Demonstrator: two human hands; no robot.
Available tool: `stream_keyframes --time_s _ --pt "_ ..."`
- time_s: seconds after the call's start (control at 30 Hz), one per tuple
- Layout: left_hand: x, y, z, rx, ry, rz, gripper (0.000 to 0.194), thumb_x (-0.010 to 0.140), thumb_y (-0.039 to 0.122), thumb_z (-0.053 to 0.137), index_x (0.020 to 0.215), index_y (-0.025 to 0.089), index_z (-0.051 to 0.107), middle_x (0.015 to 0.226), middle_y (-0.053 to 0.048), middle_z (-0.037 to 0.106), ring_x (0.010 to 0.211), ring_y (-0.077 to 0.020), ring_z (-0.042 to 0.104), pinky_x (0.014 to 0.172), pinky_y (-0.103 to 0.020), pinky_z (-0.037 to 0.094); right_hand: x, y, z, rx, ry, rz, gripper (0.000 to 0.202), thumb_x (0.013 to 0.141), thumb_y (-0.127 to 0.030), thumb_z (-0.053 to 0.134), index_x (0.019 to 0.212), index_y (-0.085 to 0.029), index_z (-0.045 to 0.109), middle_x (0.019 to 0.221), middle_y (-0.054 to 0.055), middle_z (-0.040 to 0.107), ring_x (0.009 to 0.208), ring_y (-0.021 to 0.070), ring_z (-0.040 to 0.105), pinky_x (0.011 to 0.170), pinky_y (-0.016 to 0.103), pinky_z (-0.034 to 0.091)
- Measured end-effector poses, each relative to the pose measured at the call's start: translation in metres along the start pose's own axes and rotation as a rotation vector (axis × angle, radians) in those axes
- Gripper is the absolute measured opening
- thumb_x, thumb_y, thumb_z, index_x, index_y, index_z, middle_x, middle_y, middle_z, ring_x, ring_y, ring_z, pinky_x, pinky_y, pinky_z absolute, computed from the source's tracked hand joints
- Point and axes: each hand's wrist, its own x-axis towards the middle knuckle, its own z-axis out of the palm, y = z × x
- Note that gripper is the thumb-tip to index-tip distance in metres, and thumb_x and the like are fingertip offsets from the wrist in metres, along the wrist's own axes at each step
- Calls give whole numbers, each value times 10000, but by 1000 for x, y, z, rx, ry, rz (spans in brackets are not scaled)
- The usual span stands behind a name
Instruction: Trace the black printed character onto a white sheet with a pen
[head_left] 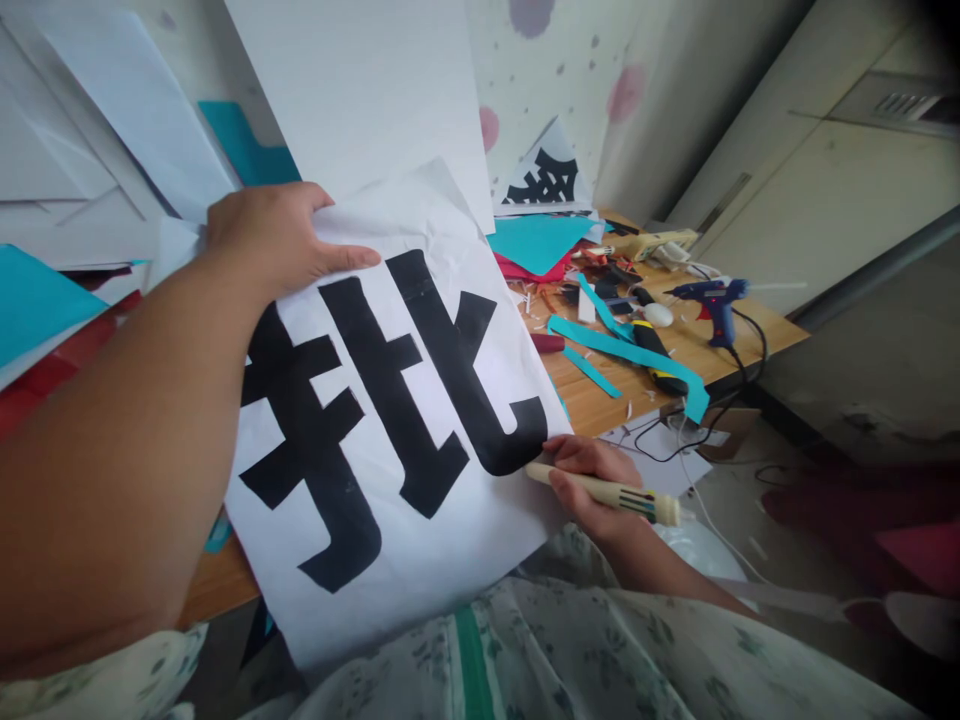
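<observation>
A white paper sheet (442,540) with a large black printed character (435,480) lies tilted over the table's front edge and reaches toward my lap. At its upper left, my left hand (277,235) grips the paper, thumb stretched across the front and the other fingers partly hidden. My right hand (600,485) holds a cream multi-colour pen (619,495) low at the sheet's right edge. The pen's tip end touches or hovers just by the curved lower end of the black stroke; I cannot tell which.
The wooden table (772,335) carries a blue glue gun (716,300), turquoise paper strips (630,345), a yellow-black tool handle (660,355) and scraps. A white board (375,90) stands behind. Turquoise and white sheets are at the left. Cables hang off the right edge near a cabinet (862,170).
</observation>
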Motion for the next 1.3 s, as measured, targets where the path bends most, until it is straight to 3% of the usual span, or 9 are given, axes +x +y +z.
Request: stream_keyframes --time_s 0.1,0.33,0.53,0.8,0.97,1.3 --pt "1 1 0 15 -6 -14 1010 661 909 430 1412 234 443 1345 -95 573 1239 -408 518 995 -492 406 -2 1 0 -33 -1 5 153 800 -207 680 702 -268 579 627 -28 649 696 210 723 642 338 595" --pt "0 2 -1 4 -4 -22 1005 656 912 430 1406 243 456 1349 -94 573 1232 -409 525 989 -495 418 -9 7 -2 -16 158 127 137 802 -198 673 706 -257 594 658 -27 650 749 221 731 655 346 592" --pt "2 1 -1 24 6 -37 987 643 909 445 1376 250 479 1287 -86 604 1189 -402 555 956 -492 448 -8 5 -4 -19 90 138 140 792 -202 681 700 -258 592 673 -21 677 776 222 735 687 352 599" --pt "2 1 0 31 13 -48 951 655 891 445 1353 248 497 1250 -92 626 1159 -398 566 945 -490 448 -3 2 1 12 246 251 155 783 -198 668 668 -244 576 739 -11 729 702 199 723 595 314 558" --pt "1 1 -1 22 7 -50 965 654 888 451 1373 246 492 1276 -95 613 1181 -402 557 969 -490 433 0 6 -6 -70 147 193 128 765 -223 693 682 -246 598 706 -13 715 715 213 727 623 332 567" --pt "2 -1 0 43 35 -36 965 664 890 444 1372 236 503 1262 -123 637 1154 -425 588 927 -515 471 4 19 0 86 301 204 164 774 -183 688 661 -241 584 660 -28 680 632 191 688 540 303 516"
